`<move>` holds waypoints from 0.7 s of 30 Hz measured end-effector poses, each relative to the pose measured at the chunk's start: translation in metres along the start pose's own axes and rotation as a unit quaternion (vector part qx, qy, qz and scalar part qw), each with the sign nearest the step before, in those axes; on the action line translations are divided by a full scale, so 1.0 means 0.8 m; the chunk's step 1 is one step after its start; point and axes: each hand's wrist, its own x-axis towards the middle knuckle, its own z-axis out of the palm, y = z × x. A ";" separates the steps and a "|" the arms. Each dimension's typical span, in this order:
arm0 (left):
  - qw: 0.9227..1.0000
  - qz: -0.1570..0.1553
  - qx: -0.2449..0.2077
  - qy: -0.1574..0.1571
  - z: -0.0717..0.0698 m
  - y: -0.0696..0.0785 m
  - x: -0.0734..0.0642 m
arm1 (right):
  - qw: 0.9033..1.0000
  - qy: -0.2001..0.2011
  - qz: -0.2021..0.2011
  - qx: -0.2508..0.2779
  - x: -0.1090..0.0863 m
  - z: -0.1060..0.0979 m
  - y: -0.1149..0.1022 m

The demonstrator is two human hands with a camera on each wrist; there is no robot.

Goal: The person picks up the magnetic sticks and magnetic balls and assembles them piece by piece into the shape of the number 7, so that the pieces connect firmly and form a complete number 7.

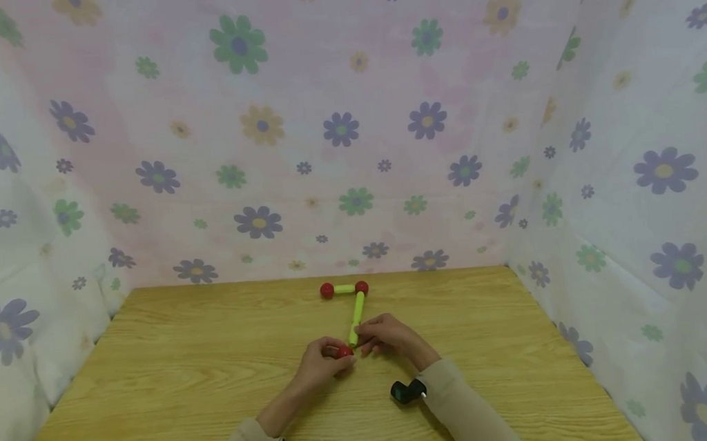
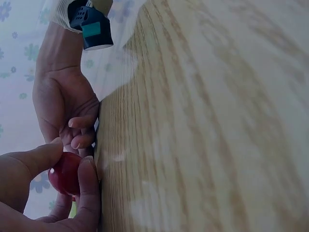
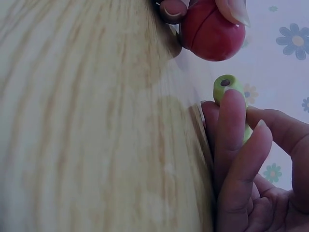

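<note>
My left hand (image 1: 320, 367) pinches a glossy red ball (image 1: 344, 352) between thumb and fingers, low over the table. In the right wrist view this ball (image 3: 212, 33) shows a seam line round it. My right hand (image 1: 395, 336) grips the near part of a long yellow-green rod (image 1: 358, 310) between thumb and fingers. A small dark spot marks the rod's end (image 3: 225, 86), which faces the held ball with a gap between them. The rod's far end meets a second red ball (image 1: 361, 288). A short yellow-green rod (image 1: 344, 289) links that ball to a third red ball (image 1: 327, 291).
The wood-grain table (image 1: 203, 371) lies under both hands. Flower-printed cloth (image 1: 298, 149) hangs behind it and along both sides. Black wrist cameras (image 1: 408, 391) sit at the cuffs of both beige sleeves (image 1: 468, 405), close above the tabletop.
</note>
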 end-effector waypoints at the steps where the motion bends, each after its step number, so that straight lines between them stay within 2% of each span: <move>1: 1.000 0.003 0.003 0.000 0.000 0.000 0.000 | 1.000 0.000 0.000 0.002 0.001 0.000 -0.001; 8: 0.999 0.019 0.030 0.013 0.003 -0.003 -0.001 | 1.000 -0.001 -0.001 -0.002 0.002 0.003 -0.002; 21: 1.000 0.013 0.004 0.008 0.007 -0.006 0.001 | 1.000 0.006 -0.007 -0.005 -0.001 0.002 0.000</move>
